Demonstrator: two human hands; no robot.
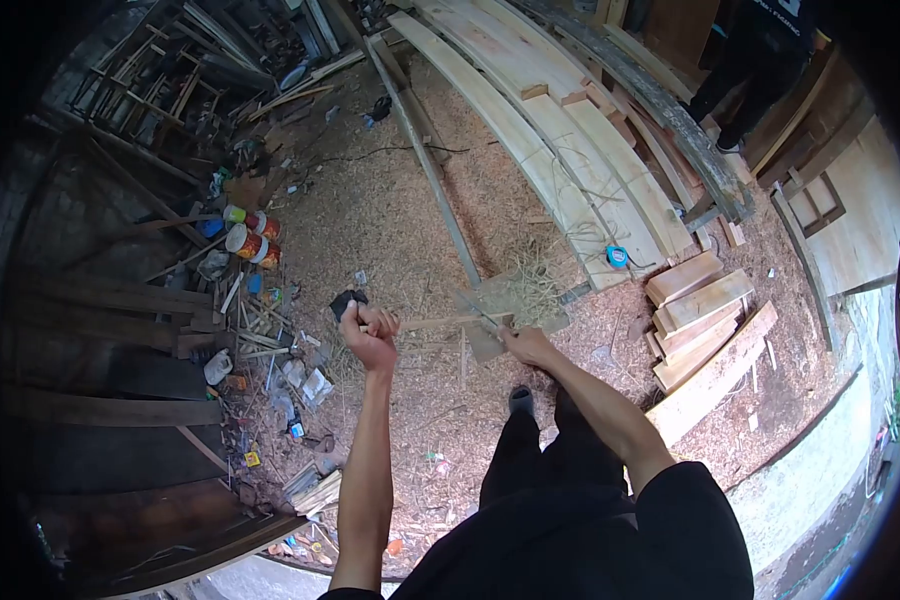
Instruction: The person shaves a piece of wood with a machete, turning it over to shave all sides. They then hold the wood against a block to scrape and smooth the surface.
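My left hand [370, 338] is closed, with a black object [344, 302] showing at its upper left side; its kind is hard to make out. A thin pale wooden strip [440, 322] runs from this hand toward the other. My right hand [530, 346] is closed around the near end of a thin greyish blade-like tool [483, 313], pointing up and left. Its handle is hidden by the fingers. Just beyond and beneath the hands lies a flat board [520, 335] with dry straw [530, 283] on and around it.
Long planks [560, 170] carry a blue tape measure [617, 257]. Short boards [705, 310] are piled at right. A long beam [425, 160] lies on the shavings-covered floor. Paint buckets [245, 242] and litter line the left side. Another person [760, 60] stands at upper right.
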